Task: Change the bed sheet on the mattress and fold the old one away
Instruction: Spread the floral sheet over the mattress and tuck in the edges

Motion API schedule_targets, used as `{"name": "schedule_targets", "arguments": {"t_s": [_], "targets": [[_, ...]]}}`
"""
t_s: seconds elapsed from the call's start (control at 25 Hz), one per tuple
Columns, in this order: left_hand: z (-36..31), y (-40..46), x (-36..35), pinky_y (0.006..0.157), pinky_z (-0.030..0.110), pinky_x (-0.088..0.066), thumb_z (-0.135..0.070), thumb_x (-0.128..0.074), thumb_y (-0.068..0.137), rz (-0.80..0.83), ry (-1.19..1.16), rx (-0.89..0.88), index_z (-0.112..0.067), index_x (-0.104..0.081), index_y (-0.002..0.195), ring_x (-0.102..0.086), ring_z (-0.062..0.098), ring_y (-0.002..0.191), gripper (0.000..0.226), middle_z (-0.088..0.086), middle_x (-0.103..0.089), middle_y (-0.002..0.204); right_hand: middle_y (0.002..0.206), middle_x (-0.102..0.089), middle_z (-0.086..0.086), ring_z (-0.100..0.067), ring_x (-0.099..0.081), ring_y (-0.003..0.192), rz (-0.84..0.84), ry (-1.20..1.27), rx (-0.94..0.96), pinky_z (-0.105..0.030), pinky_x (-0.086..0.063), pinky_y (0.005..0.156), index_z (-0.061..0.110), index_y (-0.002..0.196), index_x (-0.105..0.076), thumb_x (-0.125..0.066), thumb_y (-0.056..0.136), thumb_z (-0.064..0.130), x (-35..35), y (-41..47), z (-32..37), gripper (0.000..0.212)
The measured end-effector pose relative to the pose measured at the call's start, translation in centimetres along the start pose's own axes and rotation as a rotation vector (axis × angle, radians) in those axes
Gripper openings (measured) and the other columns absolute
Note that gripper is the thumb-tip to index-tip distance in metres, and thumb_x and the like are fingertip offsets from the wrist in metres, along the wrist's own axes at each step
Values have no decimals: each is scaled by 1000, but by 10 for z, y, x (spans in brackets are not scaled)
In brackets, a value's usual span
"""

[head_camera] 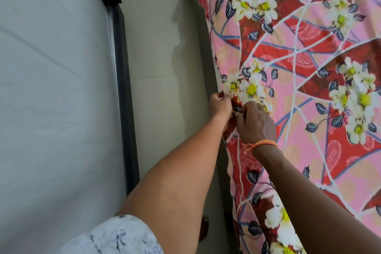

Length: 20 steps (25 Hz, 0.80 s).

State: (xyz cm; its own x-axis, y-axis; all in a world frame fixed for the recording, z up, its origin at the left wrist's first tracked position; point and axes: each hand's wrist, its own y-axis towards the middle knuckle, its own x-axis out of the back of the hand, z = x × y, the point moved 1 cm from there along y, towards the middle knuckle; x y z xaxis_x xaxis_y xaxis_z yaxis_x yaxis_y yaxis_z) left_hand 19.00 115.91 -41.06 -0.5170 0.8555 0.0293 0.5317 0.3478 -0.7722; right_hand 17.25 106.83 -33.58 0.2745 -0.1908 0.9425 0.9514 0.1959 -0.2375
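Here both hands, left hand [220, 105] and right hand [255, 122], pinch the floral sheet [309, 68] at the bed's side edge, probably to draw it taut there.

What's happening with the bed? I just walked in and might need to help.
A person stands in the aisle between two beds. Both hands, left hand and right hand, pinch the side edge of the floral bed sheet spread over the bed on the right. The white-covered mattress lies untouched on the left.
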Motion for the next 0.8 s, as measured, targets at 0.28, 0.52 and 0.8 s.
{"name": "schedule_targets", "arguments": {"t_s": [0.28,0.52,0.8], "targets": [[3,3,47,53,26,-41,-32,-69,89,-120,-7,-4,-14,-57,77,-57,16,65,25,0,-62,73,78,-60,-2,-25,-54,70,-114,225,-29,-36,-45,61,16,94,-56,-57,90,24,8,46,29,9],[62,30,127,87,42,-55,-20,-67,88,-623,-62,454,3,-65,108,-67,38,104,31,24,-68,111,100,-55,-11,-37,-50,96,-70,-271,151,-45,-36,85,12,98,-62,-63,82,19,-14,60,45,17],[25,29,48,86,32,-53,-44,-61,90,168,-6,328,-20,-61,111,-64,16,92,32,5,-69,107,85,-59,-4,-29,-58,83,27,-454,490,-40,-31,80,18,77,-66,-67,73,17,-32,84,49,4]]}}
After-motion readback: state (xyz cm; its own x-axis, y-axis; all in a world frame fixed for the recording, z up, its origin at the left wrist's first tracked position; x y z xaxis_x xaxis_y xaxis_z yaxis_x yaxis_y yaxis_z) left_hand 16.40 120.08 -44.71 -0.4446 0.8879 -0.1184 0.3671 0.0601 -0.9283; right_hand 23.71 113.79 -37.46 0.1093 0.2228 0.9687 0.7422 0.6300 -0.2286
